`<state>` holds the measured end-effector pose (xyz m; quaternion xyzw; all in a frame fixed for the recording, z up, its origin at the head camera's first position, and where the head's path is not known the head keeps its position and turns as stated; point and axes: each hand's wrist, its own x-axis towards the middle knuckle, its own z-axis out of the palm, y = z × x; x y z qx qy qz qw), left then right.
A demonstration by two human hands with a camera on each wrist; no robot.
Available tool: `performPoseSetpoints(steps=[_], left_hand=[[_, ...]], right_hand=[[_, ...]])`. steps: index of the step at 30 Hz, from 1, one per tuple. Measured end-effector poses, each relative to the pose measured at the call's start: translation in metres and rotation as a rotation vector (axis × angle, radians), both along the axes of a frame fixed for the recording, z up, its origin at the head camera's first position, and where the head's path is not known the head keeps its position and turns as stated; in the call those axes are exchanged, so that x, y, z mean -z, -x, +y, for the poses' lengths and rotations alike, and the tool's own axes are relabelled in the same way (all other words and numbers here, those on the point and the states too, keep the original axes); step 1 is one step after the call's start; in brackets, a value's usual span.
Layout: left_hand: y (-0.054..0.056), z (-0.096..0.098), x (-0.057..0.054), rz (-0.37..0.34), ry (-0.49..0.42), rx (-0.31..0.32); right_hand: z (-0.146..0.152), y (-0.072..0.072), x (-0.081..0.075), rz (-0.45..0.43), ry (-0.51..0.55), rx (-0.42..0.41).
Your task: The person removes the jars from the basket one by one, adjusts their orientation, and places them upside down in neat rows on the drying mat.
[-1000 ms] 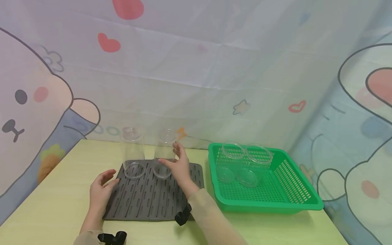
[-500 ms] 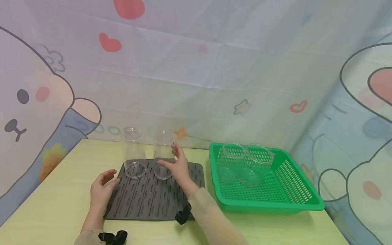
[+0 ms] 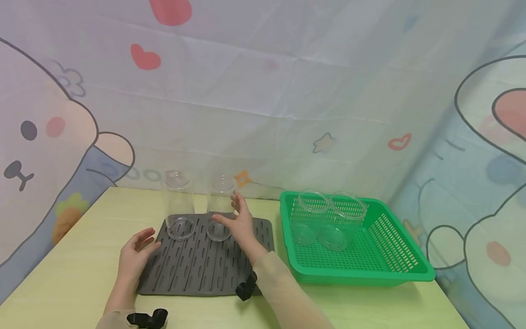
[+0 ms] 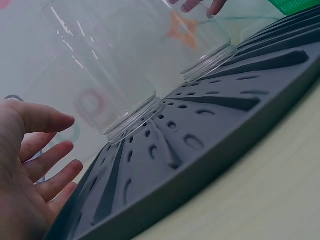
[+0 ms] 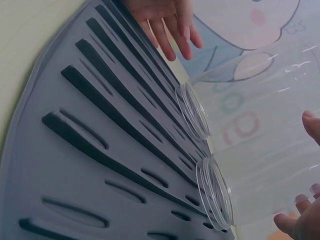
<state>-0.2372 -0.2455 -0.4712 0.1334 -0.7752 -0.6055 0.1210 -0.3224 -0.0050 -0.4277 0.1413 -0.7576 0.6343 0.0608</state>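
Two clear, see-through cups stand mouth down on the back part of a grey drying mat (image 3: 193, 269): the left cup (image 3: 179, 201) and the right cup (image 3: 220, 194). My right hand (image 3: 241, 226) is at the right cup, thumb in front and bent fingers along its right side. In the right wrist view its fingertips (image 5: 285, 222) lie close against the clear wall; whether they touch is hard to see. Beside the mat's left edge my left hand (image 3: 134, 256) hovers with loose, spread fingers and nothing in them, apart from the left cup.
A green plastic basket (image 3: 361, 275) stands on the table (image 3: 74, 274) to the right of the mat. Two more clear cups (image 3: 313, 202) sit mouth up in its left part. A printed cloth (image 3: 263, 91) hangs behind the table.
The right cup's top has shifted slightly sideways between frames. Both hands and the other cups stay nearly where they were.
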Motion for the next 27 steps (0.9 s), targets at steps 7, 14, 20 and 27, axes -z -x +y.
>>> performPoseSetpoints(steps=[7,14,20,27], left_hand=[[-0.001,-0.001,-0.001,-0.029,-0.008,0.031],[0.000,-0.002,-0.002,-0.066,-0.011,0.058],[0.000,-0.003,-0.001,-0.068,-0.023,0.075],[0.000,-0.005,0.000,-0.078,-0.016,0.070]], right_hand=[[0.000,-0.003,-0.001,-0.017,-0.004,-0.008],[0.003,-0.006,0.002,-0.045,-0.037,0.022],[0.006,-0.007,0.006,-0.028,-0.025,0.019],[0.009,-0.022,0.000,0.043,0.035,0.041]])
